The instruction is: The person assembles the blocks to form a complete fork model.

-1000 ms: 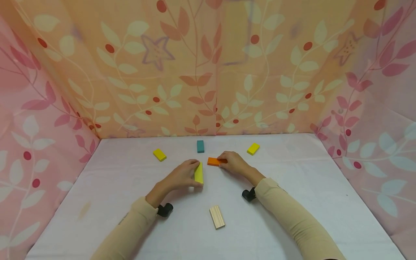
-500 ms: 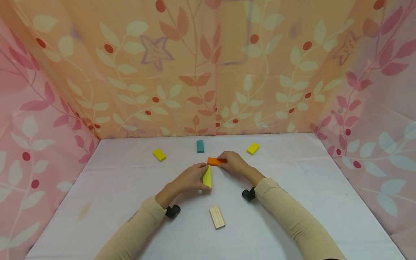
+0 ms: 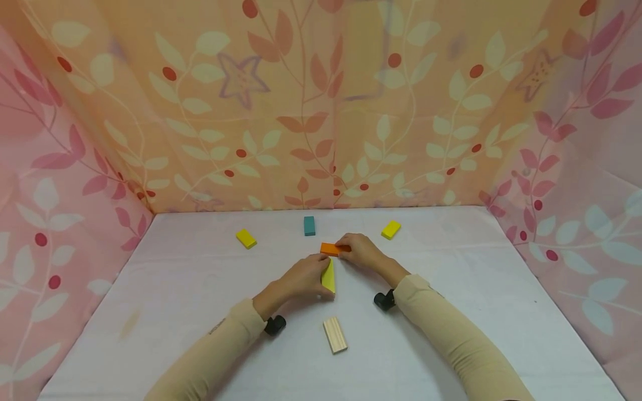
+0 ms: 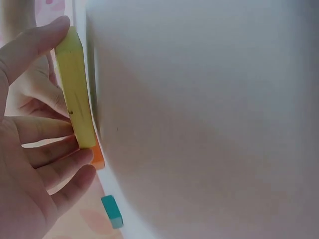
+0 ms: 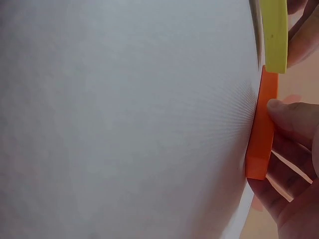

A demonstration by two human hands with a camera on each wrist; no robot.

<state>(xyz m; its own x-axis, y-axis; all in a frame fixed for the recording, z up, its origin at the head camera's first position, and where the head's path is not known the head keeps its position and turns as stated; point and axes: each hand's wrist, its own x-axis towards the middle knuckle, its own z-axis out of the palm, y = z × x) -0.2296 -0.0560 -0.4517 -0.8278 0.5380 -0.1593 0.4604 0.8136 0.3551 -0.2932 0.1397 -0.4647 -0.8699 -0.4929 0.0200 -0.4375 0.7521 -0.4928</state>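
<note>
My left hand (image 3: 301, 277) pinches a long yellow triangular block (image 3: 328, 277) between thumb and fingertips, the thumb on its near end. In the left wrist view the yellow block (image 4: 76, 89) is held just above the white cloth. My right hand (image 3: 362, 250) grips the right part of a flat orange block (image 3: 329, 249), which lies on the cloth. Its thumb presses the orange block's side (image 5: 262, 124) in the right wrist view. The yellow block's far end is right at the orange block's left portion.
Behind the hands lie a teal block (image 3: 309, 226) and two flat yellow blocks, one at left (image 3: 246, 239) and another at right (image 3: 391, 230). A plain wooden block (image 3: 335, 335) lies nearer on the cloth (image 3: 175, 289). Patterned curtains (image 3: 281, 128) enclose the back and sides.
My left hand has carried the yellow triangular block rightward and slightly nearer, from left of the orange block to just in front of it. The right hand and orange block have stayed put.
</note>
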